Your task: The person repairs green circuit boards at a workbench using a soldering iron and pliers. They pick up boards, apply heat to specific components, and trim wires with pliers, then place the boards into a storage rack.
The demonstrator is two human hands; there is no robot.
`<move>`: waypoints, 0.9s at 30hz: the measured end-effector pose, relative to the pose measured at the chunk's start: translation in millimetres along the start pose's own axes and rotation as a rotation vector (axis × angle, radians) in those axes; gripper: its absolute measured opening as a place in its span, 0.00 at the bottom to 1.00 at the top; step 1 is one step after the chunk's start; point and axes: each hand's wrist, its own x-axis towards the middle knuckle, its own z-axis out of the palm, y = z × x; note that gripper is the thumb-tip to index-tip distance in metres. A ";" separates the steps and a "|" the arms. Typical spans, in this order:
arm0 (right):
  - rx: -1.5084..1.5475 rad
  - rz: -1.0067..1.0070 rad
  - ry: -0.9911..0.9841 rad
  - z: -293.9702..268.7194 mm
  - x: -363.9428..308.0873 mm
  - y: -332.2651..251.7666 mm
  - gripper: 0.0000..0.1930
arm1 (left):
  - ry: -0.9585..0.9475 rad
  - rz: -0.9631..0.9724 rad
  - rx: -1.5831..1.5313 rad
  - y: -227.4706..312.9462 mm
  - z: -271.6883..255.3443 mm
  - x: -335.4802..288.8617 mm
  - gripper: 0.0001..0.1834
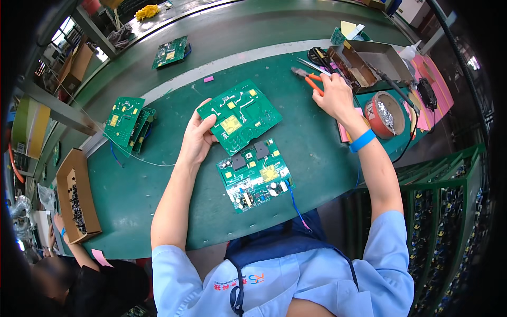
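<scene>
Head view shows us one green circuit board [248, 113] in our left hand [198, 132], over the middle of the desk [327, 158]. Its face carries one large yellow patch [231, 124], several smaller ones and silvery traces. Our left fingers pinch its left edge, with the thumb on the face. Our right hand [336, 96], with one blue wristband [362, 141], is at the orange handles of one pair of pliers [311, 83]; whether these fingers are pressed together around them, we cannot tell. Just below the held board we see one second board [253, 182], bearing two black blocks [262, 150] and blue wire [296, 203]. At the left, at least two boards [122, 122] lean together; one more board [170, 53] lies beyond the pale strip [227, 64].
</scene>
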 end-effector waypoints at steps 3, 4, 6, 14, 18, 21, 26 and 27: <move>0.520 0.154 -0.182 -30.6 -4.2 -9.8 0.26 | 0.042 0.030 0.012 -0.8 -0.7 -1.0 0.29; 0.755 0.234 -0.305 -41.7 -8.7 -10.1 0.27 | 0.048 0.044 0.014 -0.5 1.9 -0.8 0.29; 0.692 0.045 -0.152 -42.8 -31.2 -17.3 0.25 | 0.059 0.091 0.069 3.5 5.8 -4.0 0.28; 0.638 -0.074 -0.026 -51.5 -65.3 -40.7 0.25 | 0.138 0.343 0.269 19.0 37.1 -21.2 0.25; 0.555 -0.109 0.069 -54.5 -63.4 -44.4 0.27 | 0.145 0.457 0.407 22.2 50.0 -32.7 0.25; 0.566 -0.090 0.093 -57.2 -65.8 -45.2 0.27 | 0.148 0.491 0.415 22.8 53.9 -37.5 0.25; 0.597 -0.078 0.118 -59.8 -68.4 -42.0 0.27 | 0.131 0.501 0.422 21.9 55.7 -40.1 0.26; 0.597 -0.091 0.119 -60.6 -67.9 -42.0 0.27 | 0.131 0.511 0.432 22.0 56.0 -40.7 0.26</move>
